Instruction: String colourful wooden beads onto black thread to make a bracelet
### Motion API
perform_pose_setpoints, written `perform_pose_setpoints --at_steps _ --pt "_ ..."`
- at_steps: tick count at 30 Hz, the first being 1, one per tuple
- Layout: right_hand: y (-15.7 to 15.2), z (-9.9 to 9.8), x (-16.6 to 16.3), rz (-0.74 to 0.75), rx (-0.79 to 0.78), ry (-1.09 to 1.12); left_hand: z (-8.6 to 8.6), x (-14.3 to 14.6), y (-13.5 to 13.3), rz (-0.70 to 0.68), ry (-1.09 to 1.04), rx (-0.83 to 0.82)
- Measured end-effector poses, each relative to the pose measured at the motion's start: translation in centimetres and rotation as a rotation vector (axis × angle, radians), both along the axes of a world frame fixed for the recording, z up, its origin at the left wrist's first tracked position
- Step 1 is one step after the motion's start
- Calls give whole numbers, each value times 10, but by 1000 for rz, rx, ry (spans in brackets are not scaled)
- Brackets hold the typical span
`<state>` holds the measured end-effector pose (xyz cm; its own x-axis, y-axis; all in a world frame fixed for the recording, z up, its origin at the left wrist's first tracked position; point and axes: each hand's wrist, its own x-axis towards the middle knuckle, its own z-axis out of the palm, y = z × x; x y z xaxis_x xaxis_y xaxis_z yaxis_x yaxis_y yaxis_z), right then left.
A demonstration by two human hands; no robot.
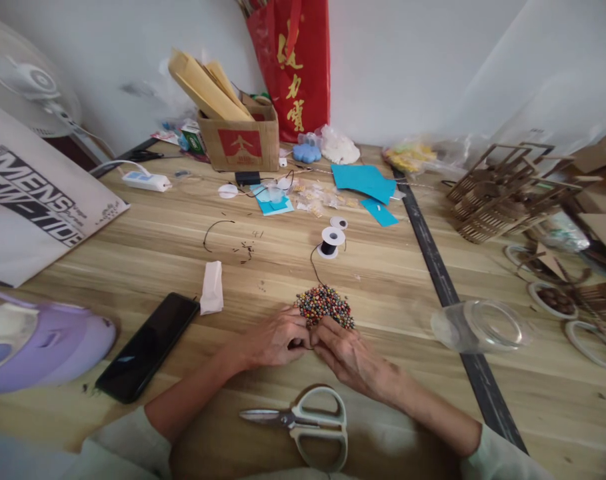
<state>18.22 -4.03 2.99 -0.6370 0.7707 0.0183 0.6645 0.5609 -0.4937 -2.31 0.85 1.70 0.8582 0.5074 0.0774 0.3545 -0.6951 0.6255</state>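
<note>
A heap of small multicoloured beads (333,305) lies on the wooden table just beyond my fingertips. My left hand (283,337) is closed at the heap's near left side, thumb and fingers pinched together. My right hand (345,350) is pinched too, at the near edge of the beads, its fingertips almost meeting the left ones. A short bit of thin black cord shows between the two hands. From a white spool (333,239) behind the heap, black cord (315,267) runs down to the beads. Scissors (303,420) with pale handles lie in front of me, blades pointing left.
Left are a black phone (147,347), a folded white paper (212,287) and a purple appliance (47,343). A clear plastic jar (477,327) lies on its side at right, near woven baskets (487,200). Blue sheets (363,181), a cardboard box (240,140) and a red bag (297,67) stand behind.
</note>
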Motion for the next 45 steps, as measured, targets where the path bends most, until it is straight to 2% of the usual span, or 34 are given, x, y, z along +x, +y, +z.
perform_pose_setpoints --at_steps 4,6,12,16,22,27,36,45 --pt "2 4 4 -58 16 216 -1 0 1 22 -1 -33" --pt "1 5 4 -47 25 240 -2 0 1 28 -4 -41" --pt "-6 -3 -3 49 149 17 -5 1 2 13 -21 -7" --pt "-6 -11 -4 109 236 -11 -2 2 2 -4 11 -1" --pt "-6 -16 -3 115 226 -29 14 -6 7 0 53 -54" --pt "-6 -20 -4 91 217 -24 25 -17 15 19 122 -23" --pt "-2 -23 2 96 215 47 24 -23 24 58 243 -23" --pt "4 -26 10 136 240 37 21 -15 26 42 274 -49"
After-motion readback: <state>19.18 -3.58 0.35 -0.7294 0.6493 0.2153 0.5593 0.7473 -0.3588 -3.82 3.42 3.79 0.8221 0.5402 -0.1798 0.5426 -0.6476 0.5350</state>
